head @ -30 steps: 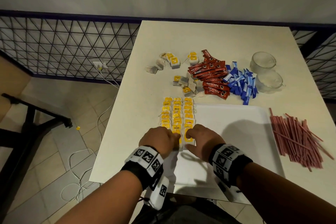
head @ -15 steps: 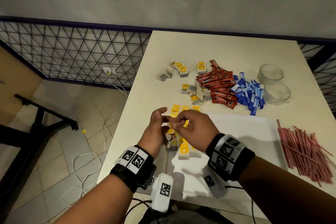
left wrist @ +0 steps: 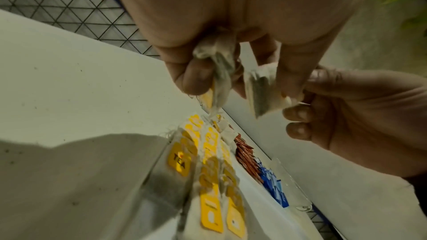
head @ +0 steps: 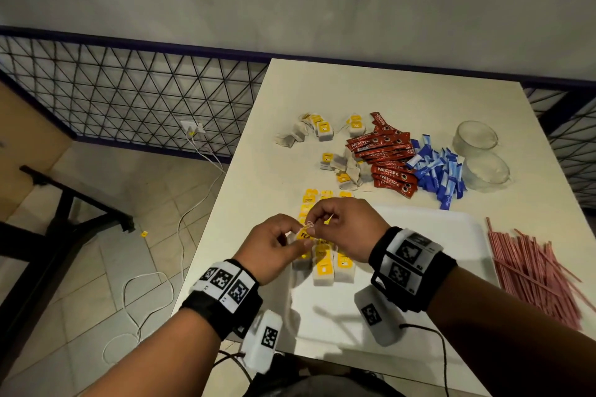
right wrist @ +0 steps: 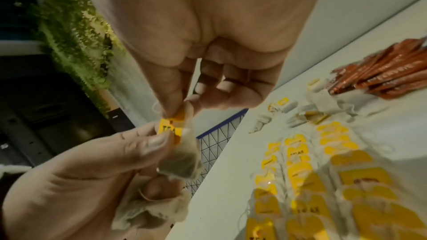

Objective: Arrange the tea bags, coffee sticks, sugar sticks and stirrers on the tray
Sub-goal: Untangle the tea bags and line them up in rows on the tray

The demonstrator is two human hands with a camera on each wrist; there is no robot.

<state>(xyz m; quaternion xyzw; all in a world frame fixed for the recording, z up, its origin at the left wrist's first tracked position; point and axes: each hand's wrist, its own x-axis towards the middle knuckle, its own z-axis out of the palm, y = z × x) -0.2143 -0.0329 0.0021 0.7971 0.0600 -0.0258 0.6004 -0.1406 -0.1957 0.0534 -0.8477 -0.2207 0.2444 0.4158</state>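
Pinching one tea bag between them, left hand also curled round a second bag, right hand gripping the yellow tag, both raised above rows of tea bags on the white tray, coffee sticks beyond.

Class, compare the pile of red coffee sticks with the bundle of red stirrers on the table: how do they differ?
The coffee sticks are flat printed sachets; the stirrers are thin plain rods. The coffee sticks lie beyond the tray, between loose tea bags and blue sugar sticks; the stirrers lie to the tray's right. Both are reddish, heaped on the table, not yet on the tray.
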